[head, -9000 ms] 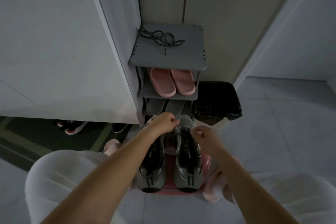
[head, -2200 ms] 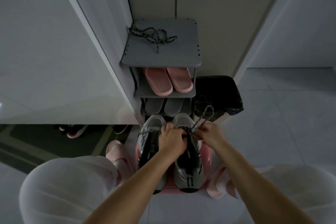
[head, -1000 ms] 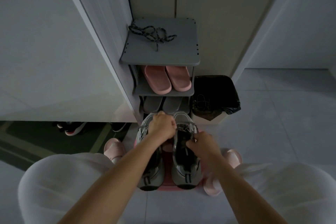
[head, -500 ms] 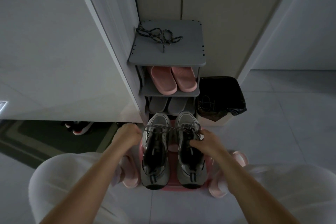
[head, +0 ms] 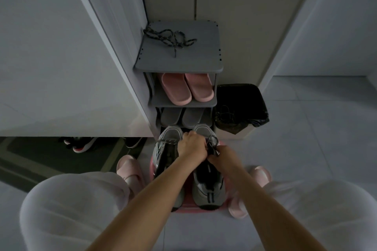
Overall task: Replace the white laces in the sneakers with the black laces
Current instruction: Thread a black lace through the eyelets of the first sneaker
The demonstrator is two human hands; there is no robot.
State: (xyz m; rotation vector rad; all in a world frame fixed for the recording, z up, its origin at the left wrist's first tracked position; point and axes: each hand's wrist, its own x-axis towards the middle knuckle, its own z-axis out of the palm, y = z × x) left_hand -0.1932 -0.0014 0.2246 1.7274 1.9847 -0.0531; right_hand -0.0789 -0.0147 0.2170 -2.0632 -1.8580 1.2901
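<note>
At the foot of the grey shoe rack (head: pixel 179 63), a pair of grey sneakers (head: pixel 208 187) stands side by side on a pink stool (head: pixel 188 207), toes toward the rack. Both hands meet over the sneaker on the person's right. The left hand (head: pixel 191 150) is curled in a fist around the dark lace (head: pixel 213 141) at that shoe's front eyelets, and the right hand (head: pixel 224 159) pinches the same lace just beside it, knuckles touching. A loop of lace rises between them. On top of the rack lies a second speckled lace (head: pixel 169 36) in a loose tangle. Pink slippers (head: pixel 186 88) fill the shelf below it, with grey slippers (head: pixel 181 117) one shelf lower. A bin lined with a black bag (head: pixel 240 106) stands just right of the rack.
</note>
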